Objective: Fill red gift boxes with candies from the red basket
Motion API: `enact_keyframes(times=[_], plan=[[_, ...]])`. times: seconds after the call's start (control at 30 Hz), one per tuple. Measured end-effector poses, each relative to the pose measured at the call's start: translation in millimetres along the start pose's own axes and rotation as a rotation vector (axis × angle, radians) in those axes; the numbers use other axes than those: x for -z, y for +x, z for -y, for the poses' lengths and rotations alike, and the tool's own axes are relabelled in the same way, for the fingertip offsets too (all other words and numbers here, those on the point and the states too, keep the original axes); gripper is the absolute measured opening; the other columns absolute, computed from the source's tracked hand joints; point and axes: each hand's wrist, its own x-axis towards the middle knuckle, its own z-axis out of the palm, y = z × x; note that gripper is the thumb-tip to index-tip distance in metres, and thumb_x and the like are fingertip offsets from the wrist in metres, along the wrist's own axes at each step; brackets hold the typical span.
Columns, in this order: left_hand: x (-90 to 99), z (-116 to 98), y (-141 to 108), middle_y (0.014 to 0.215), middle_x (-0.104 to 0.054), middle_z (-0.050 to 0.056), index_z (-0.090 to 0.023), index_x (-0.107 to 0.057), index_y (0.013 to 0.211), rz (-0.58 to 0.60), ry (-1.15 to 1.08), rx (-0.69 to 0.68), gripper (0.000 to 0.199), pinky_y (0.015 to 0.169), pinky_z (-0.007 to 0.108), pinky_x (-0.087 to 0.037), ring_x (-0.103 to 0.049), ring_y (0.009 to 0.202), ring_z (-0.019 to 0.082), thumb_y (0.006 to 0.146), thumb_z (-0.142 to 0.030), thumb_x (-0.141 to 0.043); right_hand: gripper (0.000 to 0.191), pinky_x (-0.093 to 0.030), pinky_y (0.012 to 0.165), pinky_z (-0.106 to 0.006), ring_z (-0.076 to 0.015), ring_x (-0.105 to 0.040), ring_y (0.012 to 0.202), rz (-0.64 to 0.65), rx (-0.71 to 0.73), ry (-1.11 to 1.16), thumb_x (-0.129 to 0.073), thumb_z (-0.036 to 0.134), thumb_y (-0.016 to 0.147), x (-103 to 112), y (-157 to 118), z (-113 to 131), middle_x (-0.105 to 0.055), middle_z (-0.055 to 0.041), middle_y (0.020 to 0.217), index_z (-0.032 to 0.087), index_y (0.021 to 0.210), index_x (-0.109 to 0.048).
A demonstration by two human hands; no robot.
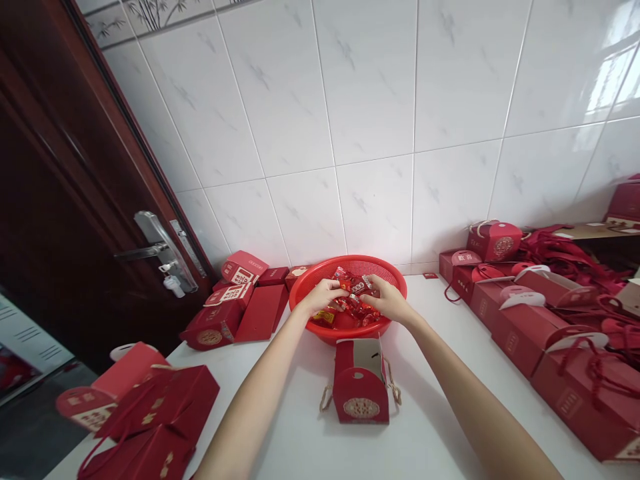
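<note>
A red plastic basket (397, 275) stands against the wall and holds many wrapped candies (356, 308), mostly red, with a yellow packet (327, 316) at the left. Both of my hands are inside its rim. My left hand (324, 298) is over the left part of the pile, its fingers curled together; what they grip is hidden. Across from it, my right hand (389, 301) bends thumb and fingers around a shiny wrapped candy at the pile's right side. Just in front of the basket, between my forearms, a small red gift box (361, 383) stands with its top open and rope handles hanging at its sides.
Red boxes (215, 323) and a flat red card (257, 313) lie at the back left. More red boxes (170, 407) are near front left. Along the right runs a row of red boxes (520, 327) with cord handles. A dark door (60, 167) is at left.
</note>
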Motion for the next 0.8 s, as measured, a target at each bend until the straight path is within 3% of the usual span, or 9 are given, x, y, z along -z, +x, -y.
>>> enact_keyframes(times=[0.2,0.37,0.63,0.8], plan=[[0.7,4.1,2.3,0.075,-0.071,0.002,-0.013,-0.069,0.077,0.009,-0.021,0.009,0.022,0.062,0.027,-0.057,-0.065,0.060,0.013,0.071,-0.030,-0.083,0.008,-0.046,0.061,-0.029,-0.0177,-0.062,0.063,-0.065,-0.024,0.113,-0.059,0.029,0.079,-3.0,2.5,-2.7,-0.065,0.0003,0.067,0.022,0.079,-0.055],[1.0,6.5,4.3,0.075,-0.072,0.002,-0.014,-0.070,0.076,0.003,-0.058,-0.006,0.024,0.067,0.029,-0.058,-0.068,0.064,0.015,0.068,-0.031,-0.085,0.027,-0.045,0.059,-0.030,-0.0178,-0.057,0.062,-0.194,-0.022,0.217,-0.067,0.044,0.074,-3.2,3.3,-1.6,-0.060,0.0003,0.063,0.023,0.066,-0.052],[3.8,13.8,8.4,0.074,-0.073,0.004,-0.014,-0.072,0.071,-0.037,-0.100,-0.055,0.028,0.067,0.027,-0.057,-0.066,0.067,0.015,0.059,-0.033,-0.089,0.037,-0.051,0.063,-0.032,-0.0180,-0.060,0.065,-0.344,-0.066,0.490,-0.067,0.055,0.073,4.9,2.9,3.8,-0.062,-0.0015,0.067,0.022,0.066,-0.051],[6.8,15.9,9.8,0.085,-0.076,0.007,-0.014,-0.077,0.084,-0.051,-0.105,-0.098,0.035,0.067,0.030,-0.056,-0.068,0.075,0.019,0.060,-0.035,-0.090,0.044,-0.052,0.060,-0.036,-0.0189,-0.060,0.059,-0.259,-0.108,0.713,-0.068,0.064,0.070,2.9,2.5,12.8,-0.065,-0.0032,0.068,0.023,0.073,-0.053]])
